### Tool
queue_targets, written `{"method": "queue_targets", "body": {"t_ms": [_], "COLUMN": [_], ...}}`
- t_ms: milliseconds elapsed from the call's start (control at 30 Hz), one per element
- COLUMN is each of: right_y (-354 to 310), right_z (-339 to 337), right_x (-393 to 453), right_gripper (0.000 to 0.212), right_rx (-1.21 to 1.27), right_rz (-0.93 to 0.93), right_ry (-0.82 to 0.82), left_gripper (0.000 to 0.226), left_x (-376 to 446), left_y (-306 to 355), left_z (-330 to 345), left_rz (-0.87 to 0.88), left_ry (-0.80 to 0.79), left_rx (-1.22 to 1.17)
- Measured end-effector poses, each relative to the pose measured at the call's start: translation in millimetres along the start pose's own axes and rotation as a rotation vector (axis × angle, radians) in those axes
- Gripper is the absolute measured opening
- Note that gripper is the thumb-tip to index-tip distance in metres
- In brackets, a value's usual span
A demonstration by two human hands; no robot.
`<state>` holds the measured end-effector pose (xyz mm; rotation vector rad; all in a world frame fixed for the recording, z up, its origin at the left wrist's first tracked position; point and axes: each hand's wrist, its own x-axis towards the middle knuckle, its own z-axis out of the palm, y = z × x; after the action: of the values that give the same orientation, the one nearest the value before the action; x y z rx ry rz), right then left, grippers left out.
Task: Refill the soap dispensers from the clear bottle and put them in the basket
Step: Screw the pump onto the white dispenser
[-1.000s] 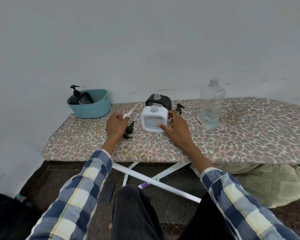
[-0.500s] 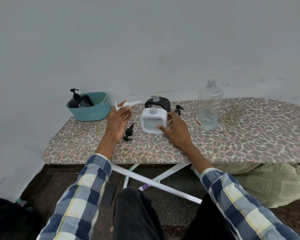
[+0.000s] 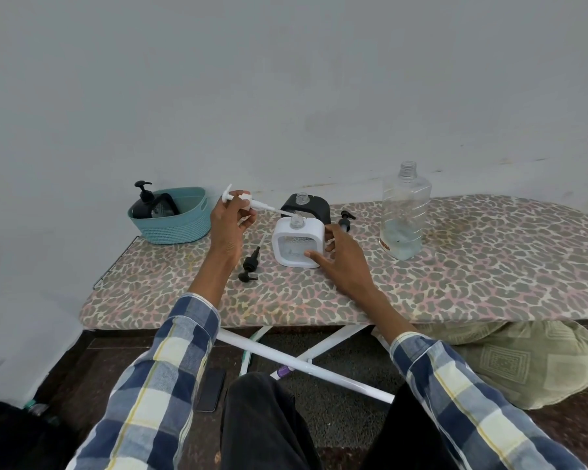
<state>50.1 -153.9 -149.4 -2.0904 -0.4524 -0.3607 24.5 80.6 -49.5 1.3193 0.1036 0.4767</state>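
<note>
My left hand (image 3: pixel 230 225) pinches the white pump (image 3: pixel 248 202), tilted, tube end aimed down-right at the white dispenser's (image 3: pixel 297 244) open neck; half a second ago it sat lower, left. My right hand (image 3: pixel 342 257) grips the dispenser on the ironing board (image 3: pixel 455 283). Behind it stands the black dispenser (image 3: pixel 308 208); a loose black pump (image 3: pixel 251 264) lies left, clear bottle (image 3: pixel 404 212) right, basket (image 3: pixel 174 217) far left.

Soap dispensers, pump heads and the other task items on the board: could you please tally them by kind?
Soap dispensers: 3 (white, black on the board, black in the basket)
Loose pump heads: 3 (white, held in the left hand; black; black)
Clear bottle: 1
Basket: 1
Total: 8
</note>
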Motion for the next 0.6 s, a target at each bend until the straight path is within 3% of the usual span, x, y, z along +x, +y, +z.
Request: {"method": "queue_targets", "body": {"t_ms": [267, 400, 600], "right_y": [1.4, 2.6, 3.8], "right_z": [0.7, 1.0, 2.7], "right_x": [-0.3, 0.7, 0.8], "right_gripper": [0.064, 0.065, 0.062], "right_rx": [-0.001, -0.005, -0.01], "right_rz": [-0.017, -0.024, -0.039], "right_ry": [0.0, 0.002, 0.015], "left_gripper": [0.004, 0.021, 0.027], "left_x": [3.5, 0.4, -8.4], "left_y": [5.1, 5.0, -23.5], "left_z": [16.4, 30.6, 42.0], "left_rz": [0.204, 0.35, 0.372], "left_ry": [-0.045, -0.165, -0.279], "left_rx": [0.382, 0.622, 0.837]}}
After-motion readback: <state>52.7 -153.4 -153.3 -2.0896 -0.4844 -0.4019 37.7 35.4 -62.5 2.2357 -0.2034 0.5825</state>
